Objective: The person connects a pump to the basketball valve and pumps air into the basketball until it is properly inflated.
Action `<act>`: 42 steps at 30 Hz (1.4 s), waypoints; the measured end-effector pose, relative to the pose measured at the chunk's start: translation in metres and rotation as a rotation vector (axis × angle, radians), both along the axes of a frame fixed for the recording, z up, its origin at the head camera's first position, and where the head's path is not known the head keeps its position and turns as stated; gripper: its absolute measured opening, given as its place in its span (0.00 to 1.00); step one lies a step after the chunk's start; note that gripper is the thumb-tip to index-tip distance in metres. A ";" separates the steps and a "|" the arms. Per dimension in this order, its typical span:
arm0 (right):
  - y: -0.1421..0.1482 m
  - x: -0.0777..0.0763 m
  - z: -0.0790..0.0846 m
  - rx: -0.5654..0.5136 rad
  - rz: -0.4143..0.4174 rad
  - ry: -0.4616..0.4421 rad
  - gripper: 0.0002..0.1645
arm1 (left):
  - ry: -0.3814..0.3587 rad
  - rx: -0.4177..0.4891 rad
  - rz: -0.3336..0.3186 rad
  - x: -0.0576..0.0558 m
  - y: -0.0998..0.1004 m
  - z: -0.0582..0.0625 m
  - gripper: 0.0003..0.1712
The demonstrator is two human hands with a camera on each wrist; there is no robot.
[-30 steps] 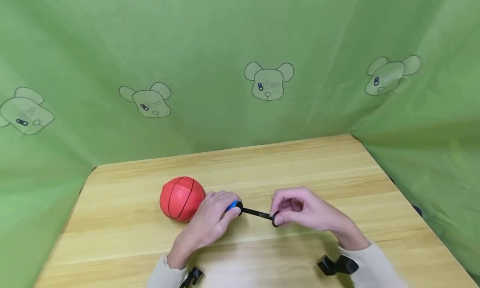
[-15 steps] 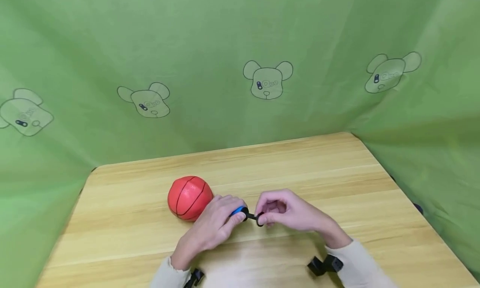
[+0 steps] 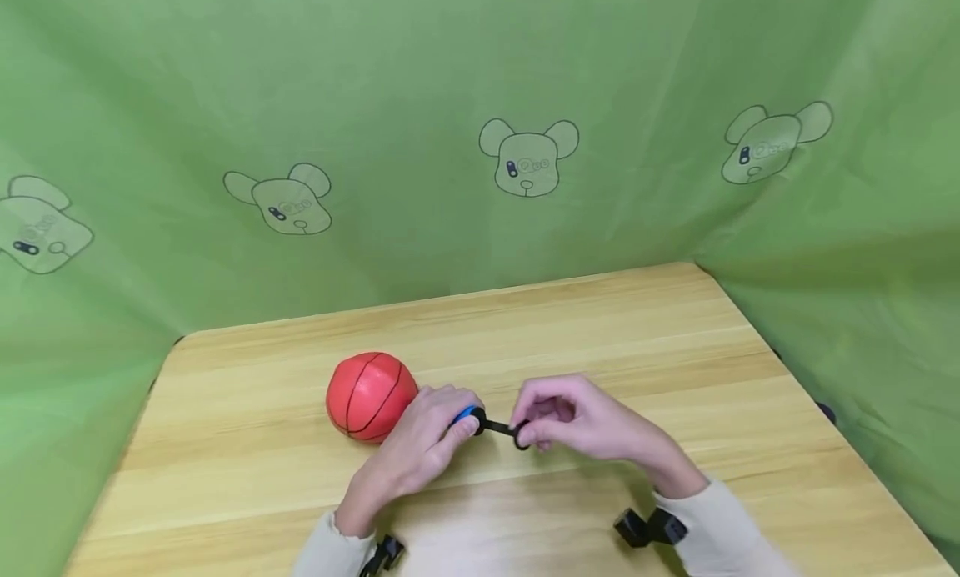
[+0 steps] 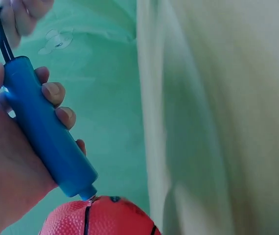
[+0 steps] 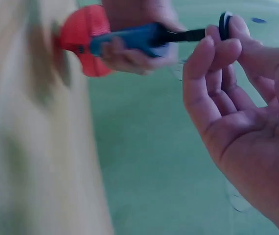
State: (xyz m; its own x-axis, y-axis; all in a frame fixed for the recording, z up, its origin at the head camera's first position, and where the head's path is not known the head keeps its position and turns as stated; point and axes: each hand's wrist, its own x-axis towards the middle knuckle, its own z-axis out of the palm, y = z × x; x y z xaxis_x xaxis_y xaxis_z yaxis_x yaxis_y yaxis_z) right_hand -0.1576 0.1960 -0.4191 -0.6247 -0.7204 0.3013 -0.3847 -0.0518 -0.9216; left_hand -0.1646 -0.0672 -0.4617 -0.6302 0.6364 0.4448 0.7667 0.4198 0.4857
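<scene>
A blue hand pump (image 4: 46,122) runs from my left hand to a red toy basketball (image 3: 371,397). Its nozzle end meets the ball's surface in the left wrist view. My left hand (image 3: 422,439) wraps its fingers and thumb round the pump's barrel, hiding most of it from the head camera. With thumb and fingertips, my right hand (image 3: 581,418) pinches the black pump handle (image 5: 224,25). Between the two hands a short length of black rod (image 3: 498,427) shows, drawn partly out of the barrel. The ball's top looks somewhat dented and uneven.
Everything rests on or above a light wooden table (image 3: 600,327). Green cloth (image 3: 412,77) with printed bear heads hangs behind and at both sides. Black wrist-worn devices (image 3: 651,529) sit at both sleeves, low over the table.
My right hand pushed the handle in toward the barrel, shortening the visible rod. Since half a second ago, slightly more rod shows again, and the ball and left hand have shifted a little left.
</scene>
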 end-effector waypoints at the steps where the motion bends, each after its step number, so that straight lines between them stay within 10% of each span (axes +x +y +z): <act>1: -0.006 -0.002 -0.005 0.000 -0.007 0.003 0.06 | -0.003 -0.003 -0.003 0.001 0.000 -0.001 0.12; 8: -0.024 -0.005 -0.024 -0.042 -0.023 -0.010 0.06 | 0.027 0.006 -0.028 0.003 -0.001 -0.003 0.11; 20: 0.025 0.013 0.025 -0.095 0.074 0.040 0.17 | 0.000 0.029 -0.071 -0.008 -0.004 0.001 0.13; 34: -0.028 -0.008 -0.023 0.008 -0.039 0.020 0.04 | 0.086 -0.040 0.019 0.003 -0.007 -0.001 0.12; 42: -0.004 -0.001 -0.003 -0.007 -0.002 0.003 0.10 | 0.096 -0.045 0.014 -0.003 -0.011 0.005 0.12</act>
